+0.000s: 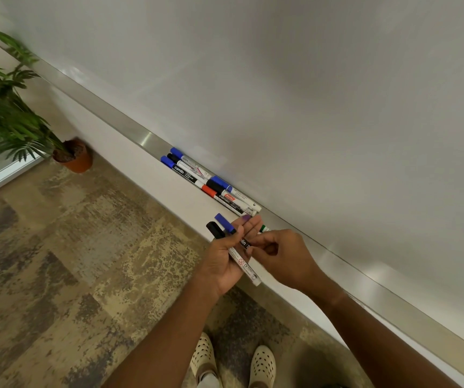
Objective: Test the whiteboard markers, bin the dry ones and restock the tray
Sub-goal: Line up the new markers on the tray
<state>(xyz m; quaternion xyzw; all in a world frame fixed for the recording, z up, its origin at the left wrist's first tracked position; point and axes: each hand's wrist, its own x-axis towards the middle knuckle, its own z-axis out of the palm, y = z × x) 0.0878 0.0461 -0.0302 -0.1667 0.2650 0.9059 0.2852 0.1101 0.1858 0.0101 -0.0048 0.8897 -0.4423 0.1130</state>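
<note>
My left hand [225, 256] grips two markers side by side: a black-capped one [215, 229] and a blue-capped one [225, 222], their white barrels sticking out below my palm. My right hand [284, 256] is curled next to them, fingertips touching the blue-capped marker's barrel, with a green-capped marker [264, 228] showing just behind its fingers; whether it holds that one I cannot tell. Several more markers [214, 183] with blue, black and red caps lie in the metal tray [146, 141] under the whiteboard [309, 93].
A potted plant [74, 156] stands on the patterned carpet at the left, by the wall corner. My feet in cream perforated shoes [263, 365] are directly below my hands. The tray's ledge runs diagonally toward the lower right.
</note>
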